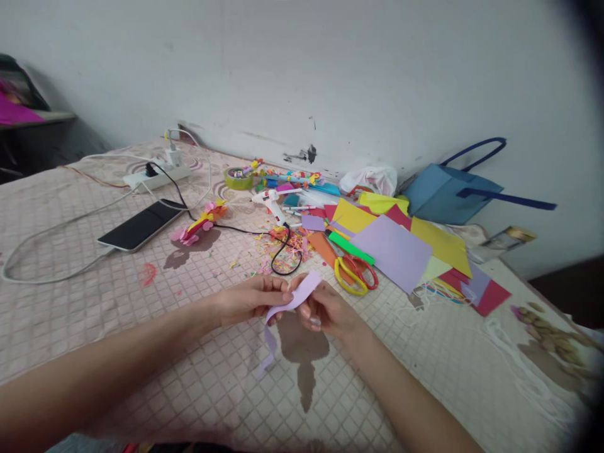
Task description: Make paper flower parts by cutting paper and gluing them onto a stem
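Observation:
Between my two hands, above the checked tablecloth, is a strip of lilac paper [302,292] with a wavy end hanging down. My left hand [257,299] pinches the strip near its middle. Close to the upper end, the fingers of my right hand [325,308] are closed on the same strip. Past my hands lie small coloured paper scraps [295,242] and the black cord of a white glue gun [274,204]. Scissors with yellow and red handles [352,277] lie to the right, beside a green cutter [352,247].
Coloured paper sheets [394,248] spread over the right side, with a blue bag [455,192] against the wall. At left are a tablet-like device [142,225], a white power strip [160,178] and cables. A pink and yellow paper flower [201,223] and a tape roll [238,179] lie beyond.

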### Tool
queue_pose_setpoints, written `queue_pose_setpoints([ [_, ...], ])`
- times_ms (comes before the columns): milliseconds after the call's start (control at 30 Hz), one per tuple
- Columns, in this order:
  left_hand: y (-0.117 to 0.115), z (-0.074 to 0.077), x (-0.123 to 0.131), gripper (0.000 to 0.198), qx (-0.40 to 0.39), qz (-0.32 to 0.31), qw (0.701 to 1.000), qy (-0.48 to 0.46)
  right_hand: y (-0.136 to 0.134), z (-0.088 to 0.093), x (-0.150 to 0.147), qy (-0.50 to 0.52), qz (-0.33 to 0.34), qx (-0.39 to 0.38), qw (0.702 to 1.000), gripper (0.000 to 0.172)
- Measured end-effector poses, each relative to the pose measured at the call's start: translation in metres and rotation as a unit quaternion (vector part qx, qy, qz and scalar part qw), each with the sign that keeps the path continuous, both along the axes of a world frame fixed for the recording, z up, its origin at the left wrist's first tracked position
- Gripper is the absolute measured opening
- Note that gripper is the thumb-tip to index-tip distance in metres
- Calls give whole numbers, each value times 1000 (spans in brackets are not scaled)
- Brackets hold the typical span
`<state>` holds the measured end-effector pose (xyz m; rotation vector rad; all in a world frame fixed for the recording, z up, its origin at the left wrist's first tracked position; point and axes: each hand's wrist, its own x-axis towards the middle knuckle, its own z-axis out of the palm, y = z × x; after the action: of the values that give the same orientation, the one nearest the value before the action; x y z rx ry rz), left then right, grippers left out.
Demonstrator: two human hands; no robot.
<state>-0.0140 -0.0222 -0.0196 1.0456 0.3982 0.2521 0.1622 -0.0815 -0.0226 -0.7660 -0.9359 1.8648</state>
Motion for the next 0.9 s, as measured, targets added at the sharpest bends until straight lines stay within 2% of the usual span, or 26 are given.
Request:
queue_pose_setpoints([
  [67, 3, -1, 0, 25, 26, -5, 1000, 5, -1, 0, 0, -29, -9, 9, 1000, 31],
  [100, 4, 0, 0, 25, 54, 17, 998, 6, -2, 1, -1, -41, -32, 18, 999, 30],
  [167, 8, 3, -1, 24, 151, 127, 980, 6, -2, 3, -1, -62, -119, 68, 989, 26],
  [233, 10, 8, -3, 22, 280, 277, 919, 3, -3, 6, -1, -108, -230, 160, 954, 18],
  [267, 10, 11, -4, 22, 337, 330, 882, -1, -4, 8, -1, -150, -276, 209, 926, 13],
  [300, 8, 14, -4, 24, 384, 355, 853, -5, -6, 10, -1, -200, -307, 254, 895, 9],
  [333, 6, 16, -5, 26, 417, 351, 838, -8, -8, 12, -2, -251, -321, 291, 866, 8],
  [400, 1, 17, -5, 31, 451, 297, 842, -16, -11, 13, -4, -330, -319, 340, 821, 16],
  [467, -5, 15, -4, 33, 460, 249, 852, -18, -13, 11, -7, -369, -301, 369, 798, 24],
  [533, -7, 11, -3, 26, 459, 241, 855, -19, -13, 7, -11, -390, -275, 384, 791, 29],
  [600, -6, 7, -3, 15, 455, 250, 855, -18, -13, 4, -13, -392, -250, 382, 798, 30],
  [667, -5, 5, -3, 8, 448, 250, 858, -8, -13, 3, -14, -371, -244, 351, 824, 30],
  [767, -3, 5, -2, 14, 423, 222, 878, 26, -11, 3, -12, -316, -269, 276, 867, 30],
  [900, -5, 6, 1, 16, 363, 177, 914, 38, -5, 2, -7, -277, -321, 217, 879, 28],
])
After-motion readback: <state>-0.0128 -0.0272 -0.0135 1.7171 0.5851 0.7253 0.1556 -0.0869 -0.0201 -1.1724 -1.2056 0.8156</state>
